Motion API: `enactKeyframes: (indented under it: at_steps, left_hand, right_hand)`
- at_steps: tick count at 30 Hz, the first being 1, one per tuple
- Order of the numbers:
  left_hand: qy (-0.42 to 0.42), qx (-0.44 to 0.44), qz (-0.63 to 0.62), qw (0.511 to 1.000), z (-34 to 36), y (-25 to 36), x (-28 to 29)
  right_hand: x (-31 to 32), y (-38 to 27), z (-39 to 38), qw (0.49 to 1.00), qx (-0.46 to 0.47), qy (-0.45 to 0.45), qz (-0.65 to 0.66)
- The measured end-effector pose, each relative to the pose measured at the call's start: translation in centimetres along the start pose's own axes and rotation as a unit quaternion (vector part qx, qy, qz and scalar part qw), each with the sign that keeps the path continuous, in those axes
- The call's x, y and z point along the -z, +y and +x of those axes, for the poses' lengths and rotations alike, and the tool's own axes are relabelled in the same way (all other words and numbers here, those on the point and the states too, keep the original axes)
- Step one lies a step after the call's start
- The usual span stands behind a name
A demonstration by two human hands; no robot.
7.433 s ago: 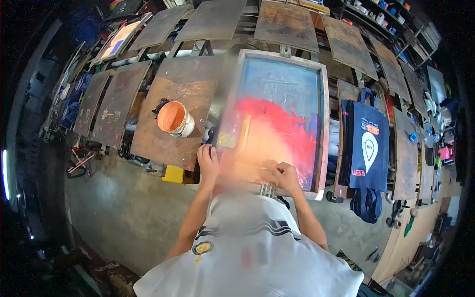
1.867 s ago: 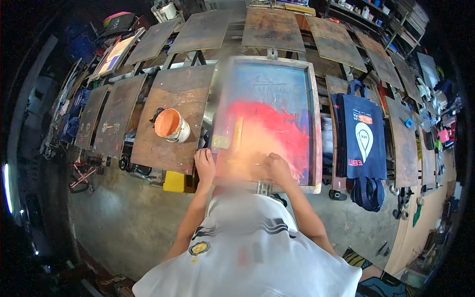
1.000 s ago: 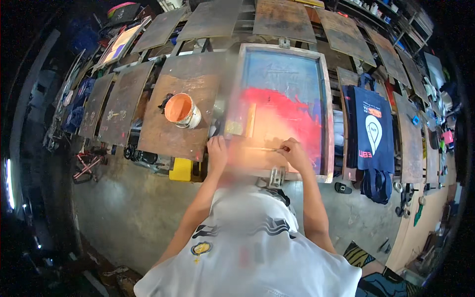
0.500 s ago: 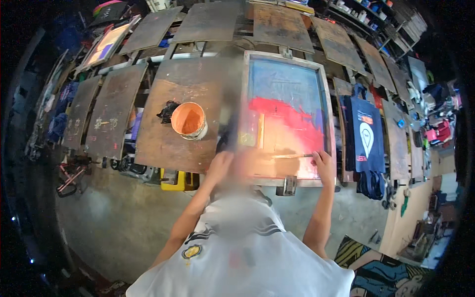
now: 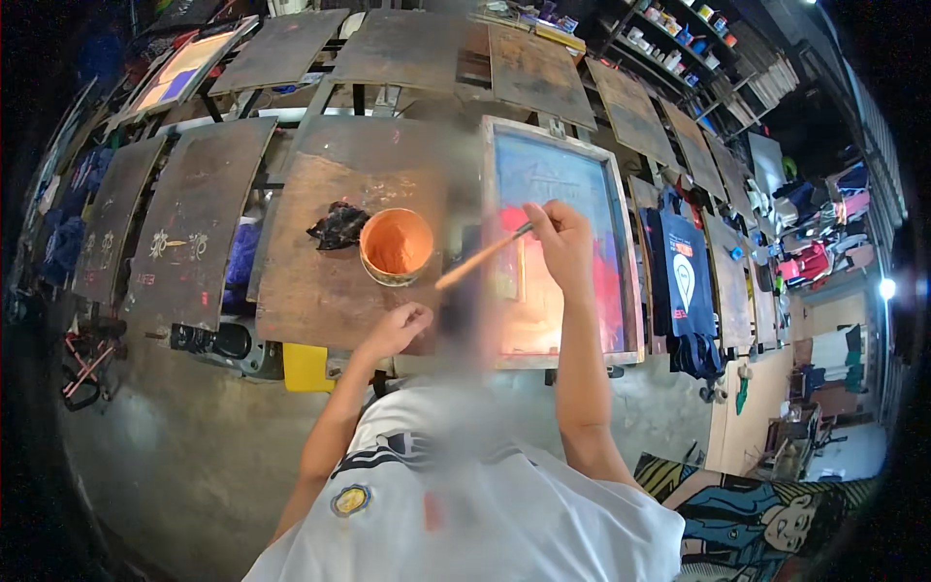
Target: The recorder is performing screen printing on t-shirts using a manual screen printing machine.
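Observation:
My right hand is closed on the dark end of a thin orange-coated stick, perhaps a spatula. It holds the stick above the framed printing screen, the other end slanting left toward a tub. Red and orange ink partly covers the screen's blue mesh. That round tub, with thick orange ink inside, stands on a worn wooden board left of the screen. Close to the board's near edge, my left hand is curled closed with nothing visible in it. A crumpled black plastic piece lies beside the tub.
More flat boards stand in rows to the left, beyond and to the right. Dark printed tote bags hang over a board at right. A yellow object sits under the near edge. Shelves with bottles are at the back right.
My right hand has lifted the stick off the screen's lower part, up and to the left toward the tub. My left hand has moved left, away from the screen. The view has shifted slightly.

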State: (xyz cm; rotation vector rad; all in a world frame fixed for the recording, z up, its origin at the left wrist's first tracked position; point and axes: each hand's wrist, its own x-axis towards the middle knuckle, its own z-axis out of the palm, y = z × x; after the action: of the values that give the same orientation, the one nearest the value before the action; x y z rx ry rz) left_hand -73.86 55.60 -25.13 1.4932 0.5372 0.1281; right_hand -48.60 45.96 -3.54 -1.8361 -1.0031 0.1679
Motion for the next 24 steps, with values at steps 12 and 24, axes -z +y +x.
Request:
enactKeyframes:
  at_steps: [12, 24]
  left_hand:
    - [-0.062, -0.038, 0.04, 0.997, -0.3, -1.0, 2.1]
    - [-0.064, -0.096, 0.082, 0.99, 4.0, 0.2, -5.8]
  right_hand:
    - [6.0, -0.6, -2.7, 0.993, -0.056, -0.004, -0.108]
    - [13.4, 7.0, -11.9, 0.973, -0.207, 0.068, 0.071]
